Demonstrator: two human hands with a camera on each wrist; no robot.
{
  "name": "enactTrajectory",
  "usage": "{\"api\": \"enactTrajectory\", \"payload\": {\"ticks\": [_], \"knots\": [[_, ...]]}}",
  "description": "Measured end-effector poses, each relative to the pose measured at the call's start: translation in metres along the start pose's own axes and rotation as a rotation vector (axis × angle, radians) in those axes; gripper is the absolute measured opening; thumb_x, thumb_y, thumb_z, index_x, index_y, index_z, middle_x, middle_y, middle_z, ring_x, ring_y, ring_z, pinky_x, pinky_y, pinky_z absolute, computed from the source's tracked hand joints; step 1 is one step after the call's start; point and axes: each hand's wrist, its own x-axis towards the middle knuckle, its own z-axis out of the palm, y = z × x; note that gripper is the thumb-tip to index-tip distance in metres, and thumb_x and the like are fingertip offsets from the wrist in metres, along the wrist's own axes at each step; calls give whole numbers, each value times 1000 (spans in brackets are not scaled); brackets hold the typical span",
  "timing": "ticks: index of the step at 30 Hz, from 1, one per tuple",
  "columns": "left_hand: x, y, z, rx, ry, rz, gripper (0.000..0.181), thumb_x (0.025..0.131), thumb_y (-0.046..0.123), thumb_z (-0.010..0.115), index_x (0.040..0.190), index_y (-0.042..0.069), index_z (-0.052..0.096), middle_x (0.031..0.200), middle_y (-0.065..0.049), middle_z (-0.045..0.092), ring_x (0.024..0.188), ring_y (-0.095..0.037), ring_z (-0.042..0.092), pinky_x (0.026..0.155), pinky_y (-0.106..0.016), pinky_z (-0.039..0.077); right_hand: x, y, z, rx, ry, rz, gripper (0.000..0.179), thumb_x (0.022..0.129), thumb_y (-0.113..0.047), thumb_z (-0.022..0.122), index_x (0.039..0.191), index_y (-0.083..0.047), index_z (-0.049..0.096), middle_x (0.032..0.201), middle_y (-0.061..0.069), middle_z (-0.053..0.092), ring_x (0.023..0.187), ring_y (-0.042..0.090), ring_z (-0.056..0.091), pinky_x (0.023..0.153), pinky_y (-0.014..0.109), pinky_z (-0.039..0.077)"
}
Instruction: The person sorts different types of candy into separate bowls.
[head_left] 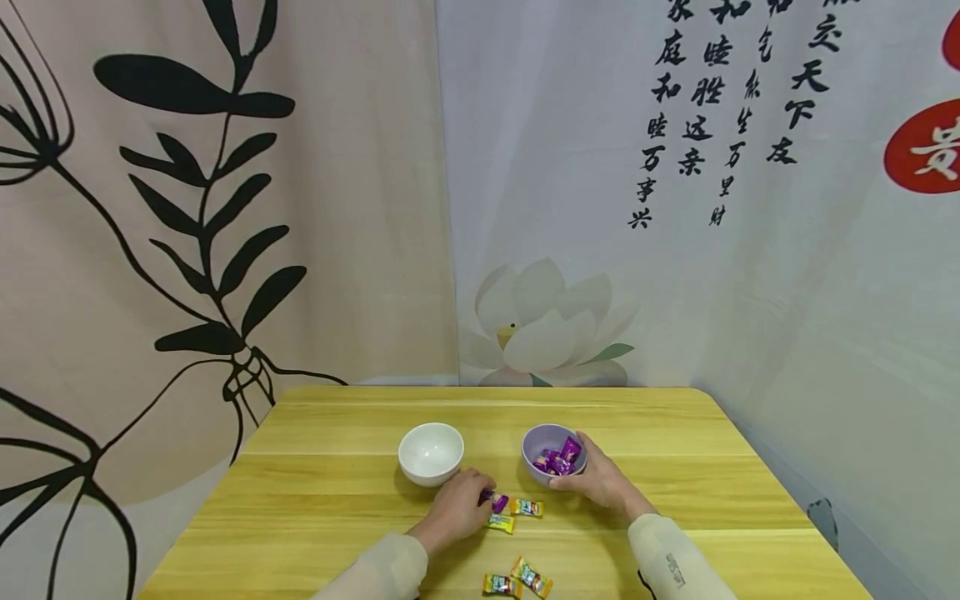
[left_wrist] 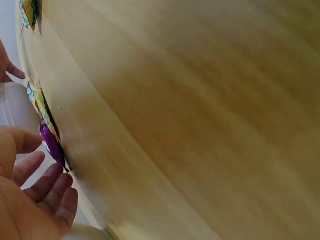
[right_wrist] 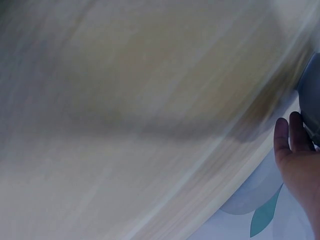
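Note:
My left hand (head_left: pixel 459 504) is at a purple-wrapped candy (head_left: pixel 497 501), its fingertips right at the wrapper. In the left wrist view the thumb and spread fingers lie around one end of that purple candy (left_wrist: pixel 51 144). Yellow-wrapped candies (head_left: pixel 527 507) lie close beside it, one of them (head_left: pixel 501 523) just below the fingers. My right hand (head_left: pixel 603 479) holds the purple bowl (head_left: pixel 534 443) by its right side, thumb at the front and fingers behind. Several purple candies (head_left: pixel 558 460) sit inside it. Only part of the bowl (right_wrist: pixel 311 95) shows in the right wrist view.
A white bowl (head_left: pixel 431 454) stands left of the purple one, just beyond my left hand. Two more yellow candies (head_left: pixel 532 577) lie near the front of the wooden table (head_left: pixel 337 483). A patterned cloth backdrop (head_left: pixel 375 208) hangs behind the table's far edge.

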Motion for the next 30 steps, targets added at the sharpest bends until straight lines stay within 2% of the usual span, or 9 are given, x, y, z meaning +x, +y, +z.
{"api": "enactTrajectory", "payload": {"ticks": [6, 11, 15, 23, 30], "knots": [[-2, -1, 3, 5, 5, 21, 22, 82, 10, 74, 104, 6, 74, 92, -1, 63, 86, -15, 58, 80, -34, 50, 0, 0, -1, -6, -3, 3, 118, 73, -42, 87, 155, 5, 16, 152, 29, 34, 139, 48, 31, 111, 63, 23], [-2, -2, 5, 27, 8, 20, 23, 81, 9, 73, 104, 5, 74, 94, -1, 64, 88, -16, 58, 81, -35, 50, -1, -1, -1, 4, -6, 7, 118, 73, -42, 87, 155, 4, 16, 152, 28, 33, 140, 47, 30, 112, 63, 23], [-2, -2, 4, 50, 8, 24, 24, 81, 12, 74, 104, 4, 74, 94, -2, 65, 89, -17, 60, 82, -36, 51, -1, -1, -1, 4, -6, 2, 118, 73, -42, 87, 155, 5, 16, 153, 28, 33, 140, 47, 30, 112, 63, 22], [-3, 0, 3, 74, 13, 36, 24, 82, 18, 76, 100, 2, 76, 86, 1, 59, 81, -14, 54, 77, -33, 49, 1, 2, 0, 12, -2, -15, 117, 73, -41, 87, 155, 5, 17, 152, 28, 34, 139, 47, 31, 112, 61, 22], [-3, -1, 6, 46, 26, -4, 20, 77, 15, 76, 93, 3, 75, 83, 3, 56, 80, -13, 51, 77, -33, 48, 1, 3, 0, 13, -2, -16, 117, 73, -40, 88, 155, 5, 17, 152, 28, 35, 139, 46, 32, 112, 62, 22]]}}
